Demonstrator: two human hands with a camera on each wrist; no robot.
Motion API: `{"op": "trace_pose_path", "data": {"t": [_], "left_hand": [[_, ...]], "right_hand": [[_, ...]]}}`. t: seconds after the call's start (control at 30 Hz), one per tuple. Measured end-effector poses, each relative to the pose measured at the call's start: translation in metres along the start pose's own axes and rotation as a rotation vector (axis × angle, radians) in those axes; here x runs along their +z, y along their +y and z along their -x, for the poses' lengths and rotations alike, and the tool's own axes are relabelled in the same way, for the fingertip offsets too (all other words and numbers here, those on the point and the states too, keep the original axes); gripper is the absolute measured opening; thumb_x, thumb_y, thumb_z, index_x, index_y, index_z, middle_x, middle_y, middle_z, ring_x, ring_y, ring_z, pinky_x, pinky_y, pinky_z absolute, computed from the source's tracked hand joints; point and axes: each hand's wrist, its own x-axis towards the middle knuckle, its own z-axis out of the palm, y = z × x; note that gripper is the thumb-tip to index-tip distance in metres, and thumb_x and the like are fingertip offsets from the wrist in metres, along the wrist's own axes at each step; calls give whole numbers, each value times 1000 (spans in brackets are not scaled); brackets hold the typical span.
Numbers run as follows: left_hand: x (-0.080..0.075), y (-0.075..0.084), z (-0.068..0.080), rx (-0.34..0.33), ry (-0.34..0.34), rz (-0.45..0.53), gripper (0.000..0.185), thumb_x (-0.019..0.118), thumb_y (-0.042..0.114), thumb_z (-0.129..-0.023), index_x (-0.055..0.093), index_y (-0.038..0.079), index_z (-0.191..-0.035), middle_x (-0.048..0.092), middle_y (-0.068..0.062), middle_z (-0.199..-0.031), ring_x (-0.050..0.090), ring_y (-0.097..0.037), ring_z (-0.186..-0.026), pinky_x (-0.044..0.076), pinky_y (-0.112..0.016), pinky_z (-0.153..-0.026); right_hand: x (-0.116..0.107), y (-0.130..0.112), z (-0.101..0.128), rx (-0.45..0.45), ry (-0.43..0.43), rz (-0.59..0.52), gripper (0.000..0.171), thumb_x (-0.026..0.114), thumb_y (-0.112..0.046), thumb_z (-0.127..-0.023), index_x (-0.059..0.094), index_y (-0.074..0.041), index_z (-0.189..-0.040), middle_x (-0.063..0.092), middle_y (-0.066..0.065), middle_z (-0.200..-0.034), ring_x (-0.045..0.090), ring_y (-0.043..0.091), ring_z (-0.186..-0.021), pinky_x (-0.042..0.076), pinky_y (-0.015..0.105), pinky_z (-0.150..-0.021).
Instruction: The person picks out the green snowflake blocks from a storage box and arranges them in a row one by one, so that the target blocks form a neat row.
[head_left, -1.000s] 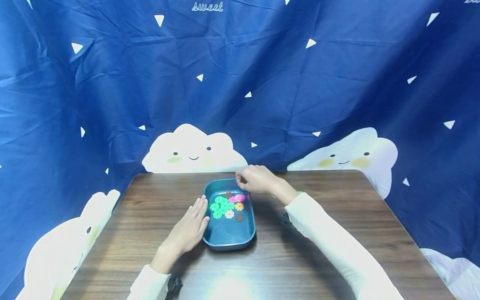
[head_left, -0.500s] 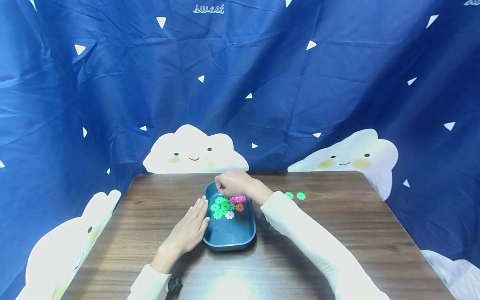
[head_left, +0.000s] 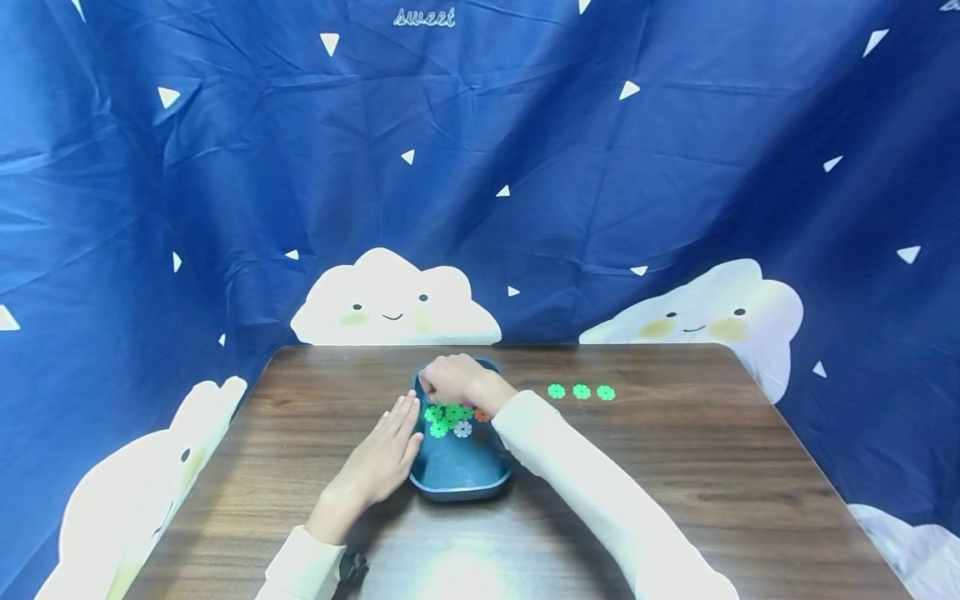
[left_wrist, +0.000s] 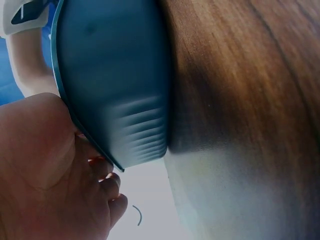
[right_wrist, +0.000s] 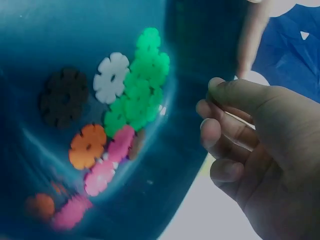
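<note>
One table (head_left: 675, 467) carries one tray (head_left: 457, 475) near its centre. Left hand (head_left: 375, 462) lies flat against the tray's left wall, fingers straight and together. Right hand (head_left: 450, 379) hovers over the tray's far end, fingers curled (contents cannot be told). Three green discs (head_left: 581, 391) lie in a row to the right. Only the right wrist view shows one white disc (right_wrist: 111, 77), one black disc (right_wrist: 64, 96) and one orange disc (right_wrist: 87, 146).

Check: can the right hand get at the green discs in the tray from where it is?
Probably yes. The right hand hovers over the tray, the green discs lie uncovered, and the left hand rests against the outer wall.
</note>
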Motion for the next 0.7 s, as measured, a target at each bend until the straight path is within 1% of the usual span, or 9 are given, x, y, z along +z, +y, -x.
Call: {"op": "trace_pose_path", "data": {"t": [0.13, 0.27, 0.37, 0.4, 0.47, 0.57, 0.7], "left_hand": [[-2, 1, 0, -21, -25, -1, 57, 37, 29, -106, 25, 2, -155, 20, -13, -164, 22, -31, -151, 26, -51, -121], [-5, 3, 1, -30, -41, -4, 57, 38, 29, -106, 24, 2, -155, 19, -13, -164, 21, -29, -151, 25, -49, -122], [-6, 4, 0, -32, -52, -9, 57, 37, 30, -106, 23, 3, -155, 19, -13, -164, 20, -29, -152, 24, -48, -123], [-6, 4, 0, -36, -58, -8, 57, 36, 30, -107, 23, 3, -155, 18, -12, -164, 20, -29, -152, 24, -48, -123], [-6, 4, -1, -43, -73, -2, 57, 36, 30, -107, 22, 4, -156, 17, -11, -165, 18, -28, -152, 24, -48, -123], [-7, 4, -1, -58, -89, 3, 57, 34, 31, -107, 20, 6, -156, 14, -9, -165, 16, -27, -153, 22, -48, -124], [-6, 5, -1, -59, -77, 2, 58, 34, 32, -107, 19, 6, -156, 15, -8, -165, 17, -26, -153, 22, -48, -124]], "right_hand": [[9, -3, -5, 31, -24, -7, 9, 64, -24, -94, 68, -23, -86, 63, -9, -74, 55, 9, -68, 47, 23, -64], [16, -6, -10, 57, -42, -1, 11, 64, -25, -94, 66, -23, -83, 61, -8, -70, 55, 10, -67, 47, 24, -64], [20, -8, -12, 75, -64, -3, 6, 66, -26, -93, 69, -22, -89, 64, -8, -74, 57, 11, -69, 51, 26, -68], [21, -8, -13, 80, -74, -4, 6, 67, -27, -92, 70, -22, -92, 65, -8, -76, 58, 11, -70, 53, 28, -71], [24, -9, -14, 93, -91, 11, 12, 68, -30, -91, 72, -21, -99, 67, -7, -82, 59, 12, -73, 56, 31, -76], [29, -10, -16, 118, -113, 38, 19, 70, -34, -90, 71, -22, -105, 70, -5, -94, 60, 13, -79, 57, 35, -83], [32, -12, -19, 133, -122, 87, 28, 71, -37, -89, 70, -22, -112, 71, -3, -108, 61, 13, -86, 57, 37, -88]]}}
